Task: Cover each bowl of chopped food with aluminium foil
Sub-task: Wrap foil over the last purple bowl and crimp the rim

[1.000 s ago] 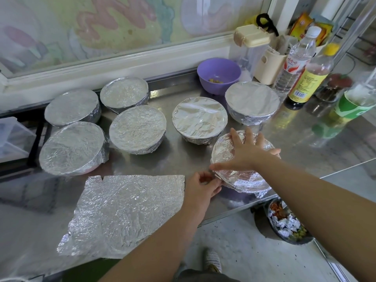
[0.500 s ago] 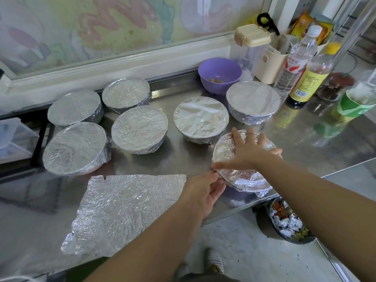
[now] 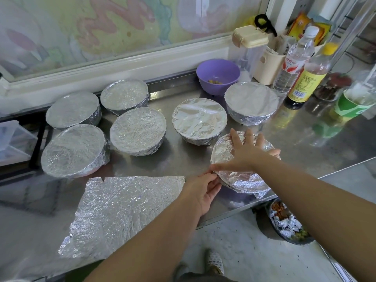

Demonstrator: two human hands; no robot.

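Foil-covered bowl (image 3: 244, 181) sits under my right hand (image 3: 248, 153), which presses flat and open, gripping nothing. My left hand (image 3: 203, 190) has closed in on the near rim and now pinches the foil edge (image 3: 218, 177). Sealing looks nearly finished; the purple bowl (image 3: 218, 76) beyond remains uncovered.

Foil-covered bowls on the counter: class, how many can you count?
7. Left cluster: far-left bowl, rear bowl, front-left bowl, inner bowl. Then centre bowl, right bowl, and front bowl under the right hand. None seems hidden.
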